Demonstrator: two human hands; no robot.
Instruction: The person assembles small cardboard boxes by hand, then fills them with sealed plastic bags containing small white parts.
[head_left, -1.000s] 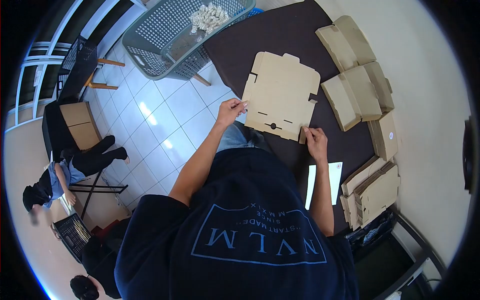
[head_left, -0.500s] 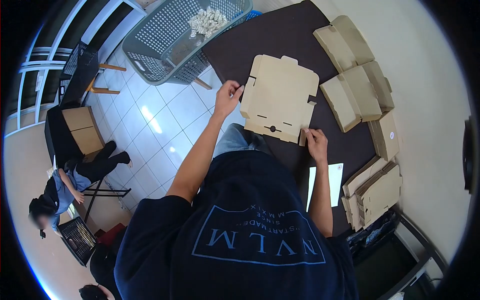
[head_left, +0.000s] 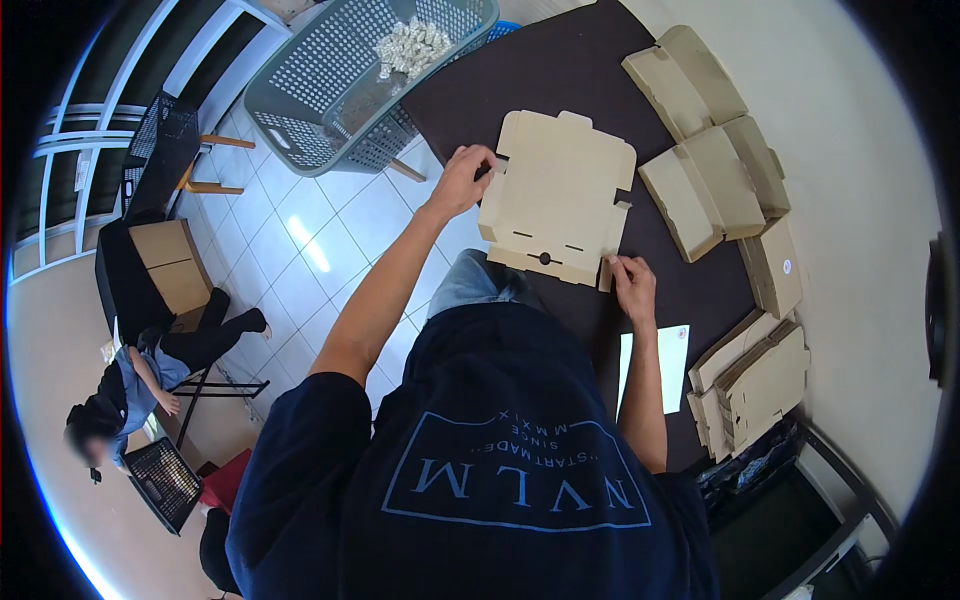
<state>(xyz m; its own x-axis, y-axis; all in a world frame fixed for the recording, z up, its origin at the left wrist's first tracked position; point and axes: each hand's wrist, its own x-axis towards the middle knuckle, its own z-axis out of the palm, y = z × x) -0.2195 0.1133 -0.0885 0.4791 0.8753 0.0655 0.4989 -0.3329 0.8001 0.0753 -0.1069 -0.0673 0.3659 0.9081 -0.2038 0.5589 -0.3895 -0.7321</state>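
A flat cardboard box blank [head_left: 562,190] with slots and side flaps lies on the dark tabletop [head_left: 470,95] in front of me. At its left edge, my left hand [head_left: 469,180] pinches a small upright flap near the upper corner. My right hand [head_left: 633,288] grips the small flap at the near right corner between thumb and fingers. A white sheet of paper [head_left: 672,370] lies partly beneath my right forearm.
Folded open boxes [head_left: 705,190] line the table's right side, near a stack of flat cardboard [head_left: 765,385]. A grey perforated basket [head_left: 300,95] stands beyond the table at upper left. Another person [head_left: 135,385] sits at far left, beside a cardboard box [head_left: 170,262].
My left hand has moved up along the left edge of the blank and now has hold of a side flap, which is turned up. My right hand has stayed at its corner.
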